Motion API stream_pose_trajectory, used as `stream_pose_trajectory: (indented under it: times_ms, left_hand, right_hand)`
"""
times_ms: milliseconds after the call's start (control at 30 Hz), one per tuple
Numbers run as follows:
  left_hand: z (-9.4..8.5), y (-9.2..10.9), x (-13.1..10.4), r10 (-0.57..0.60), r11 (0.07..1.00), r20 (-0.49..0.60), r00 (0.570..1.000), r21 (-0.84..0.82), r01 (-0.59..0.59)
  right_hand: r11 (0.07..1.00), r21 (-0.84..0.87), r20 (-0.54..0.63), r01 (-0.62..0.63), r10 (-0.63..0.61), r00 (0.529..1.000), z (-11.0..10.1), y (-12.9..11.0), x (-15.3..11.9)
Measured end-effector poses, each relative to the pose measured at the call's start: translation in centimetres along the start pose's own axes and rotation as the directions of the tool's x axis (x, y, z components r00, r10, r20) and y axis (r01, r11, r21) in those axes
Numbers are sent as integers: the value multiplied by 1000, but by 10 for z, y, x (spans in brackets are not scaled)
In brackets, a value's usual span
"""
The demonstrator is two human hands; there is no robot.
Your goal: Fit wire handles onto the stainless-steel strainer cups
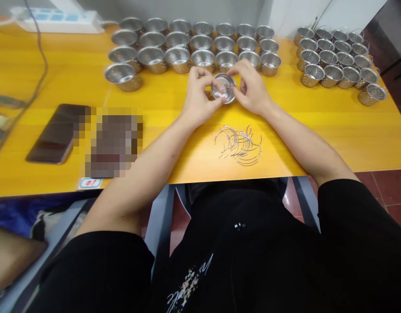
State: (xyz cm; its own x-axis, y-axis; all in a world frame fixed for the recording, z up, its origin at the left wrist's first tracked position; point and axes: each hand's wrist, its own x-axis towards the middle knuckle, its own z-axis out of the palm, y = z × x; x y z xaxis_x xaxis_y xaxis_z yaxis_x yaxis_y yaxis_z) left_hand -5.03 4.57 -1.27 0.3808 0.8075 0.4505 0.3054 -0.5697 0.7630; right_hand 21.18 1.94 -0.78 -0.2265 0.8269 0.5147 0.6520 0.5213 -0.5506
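A small perforated metal cup (224, 81) is tilted with its mouth toward me, between my two hands above the yellow table. My left hand (199, 96) is closed around the cup's left side, thumb at the lower rim. At the right rim, my right hand (251, 88) is closed in a pinch. A thin wire line shows across the cup's mouth, but its ends are hidden by my fingers. Nearer to me lies a loose pile of curved wire handles (240, 144).
Rows of metal cups (177, 55) line the back of the table (174, 167). At the right stand cups with wire handles (332, 74). A phone (58, 134), a blurred-out dark object (111, 143) and a power strip (58, 21) lie left. Another person's limb (14, 256) shows lower left.
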Motion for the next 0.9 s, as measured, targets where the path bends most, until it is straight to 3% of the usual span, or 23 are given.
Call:
stream_pose_trajectory:
  times_ms: [300,533,667,900]
  left_hand:
    - [1,-11,3,-30,998,57,998,-49,33]
    - [2,-16,1,-29,999,56,998,-29,31]
    - [3,-13,0,-59,998,25,998,-32,59]
    - [6,-2,0,-112,994,27,993,4,111]
  right_hand:
    - [1000,7,25,-1,1,1000,4,7,3]
    - [999,42,10,30,-31,999,2,-1,5]
    - [999,41,53,-20,17,998,-1,-6,1]
    - [1000,31,83,1,-3,997,-2,-3,-1]
